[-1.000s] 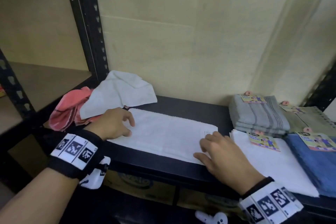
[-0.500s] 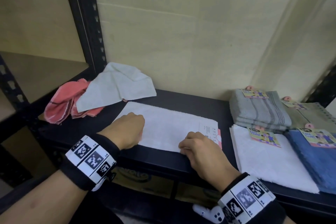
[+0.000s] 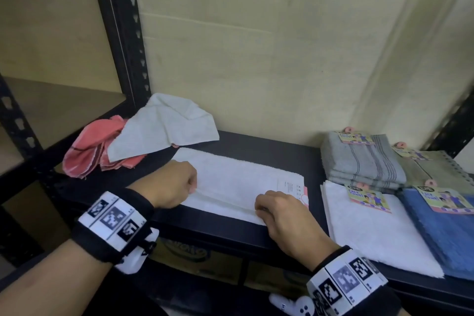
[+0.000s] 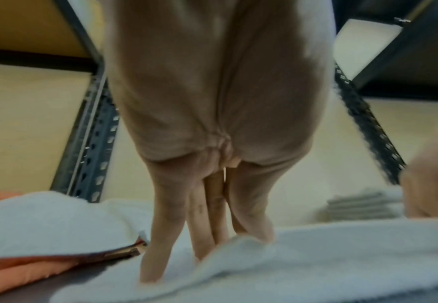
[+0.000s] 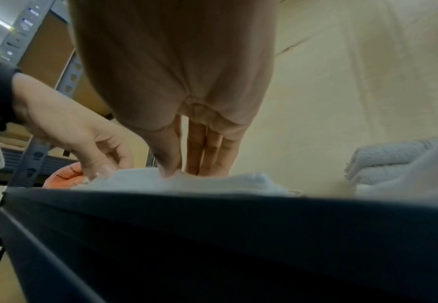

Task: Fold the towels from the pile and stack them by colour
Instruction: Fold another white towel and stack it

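Head: white towel edge between fingers

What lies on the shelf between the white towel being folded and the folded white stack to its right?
Only a bare strip of black shelf separates the white towel from the folded white stack; the head view shows it.

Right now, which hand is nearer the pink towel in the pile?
Left. The left hand grips the white towel just right of the pink towel; the right hand holds its other end, farther away.
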